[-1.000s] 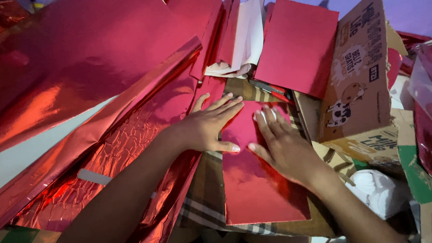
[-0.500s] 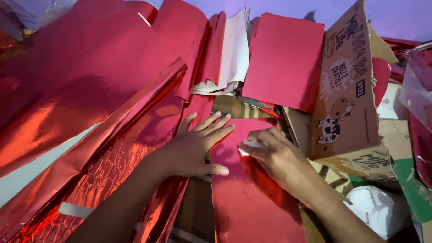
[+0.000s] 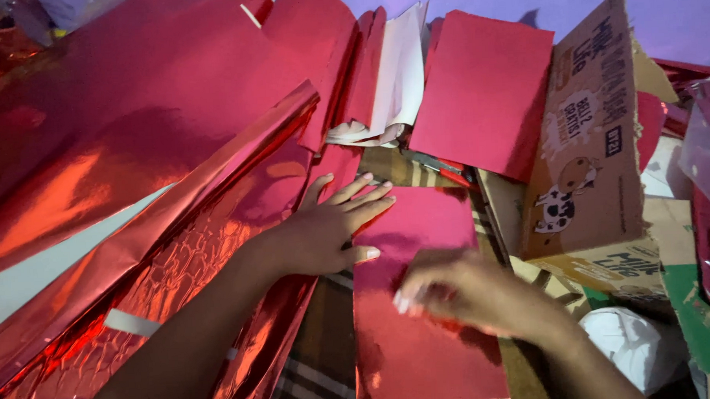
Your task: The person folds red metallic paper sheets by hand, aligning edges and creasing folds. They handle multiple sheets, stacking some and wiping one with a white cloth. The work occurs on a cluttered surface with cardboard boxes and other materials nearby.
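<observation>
Left hand (image 3: 321, 236) flat and spread on the left edge of a shiny red sheet (image 3: 421, 299) lying lengthwise away from the viewer, right hand (image 3: 476, 290) blurred over its middle, grip impossible to tell, cardboard box (image 3: 589, 152) just beside.

Craft or packaging workspace: heaped red foil sheets (image 3: 132, 113) from nine to twelve o'clock, a printed cardboard box (image 3: 593, 160) at two o'clock.

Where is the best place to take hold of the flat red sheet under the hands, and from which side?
Probably its near right corner, coming from the right: the red sheet lies flat, the left hand presses its upper left edge, and the right hand covers its middle.
</observation>
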